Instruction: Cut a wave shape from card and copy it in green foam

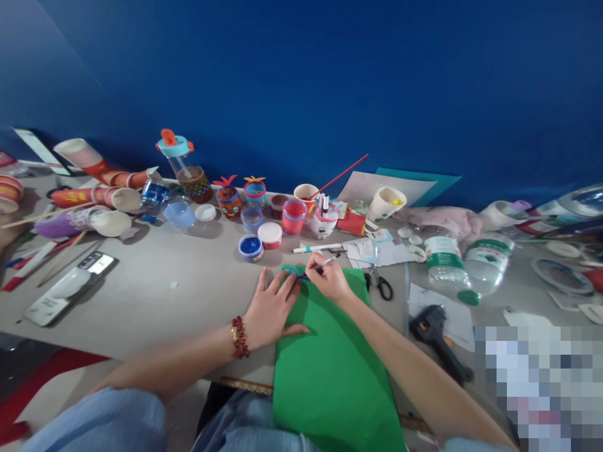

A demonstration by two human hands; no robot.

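Note:
A large green sheet (pixel 332 370) lies on the table and hangs over its front edge. My left hand (pixel 271 306), with a red bead bracelet (pixel 240 338) at the wrist, rests flat on the sheet's left edge, fingers spread. Under its fingertips, near the sheet's top, sits a small blue piece (pixel 296 272), partly hidden. My right hand (pixel 330 279) grips a pen (pixel 328 262), its tip down beside the blue piece. Just right of the sheet are black scissors (pixel 382 287).
Paint pots stand ahead, including a blue one (pixel 250 248) and a red one (pixel 294 216). A phone (pixel 70 289) lies at left near stacked paper cups (pixel 94 198). At right are a black glue gun (pixel 440 342) and a plastic bottle (pixel 445 257). A blue wall (pixel 301 81) rises behind.

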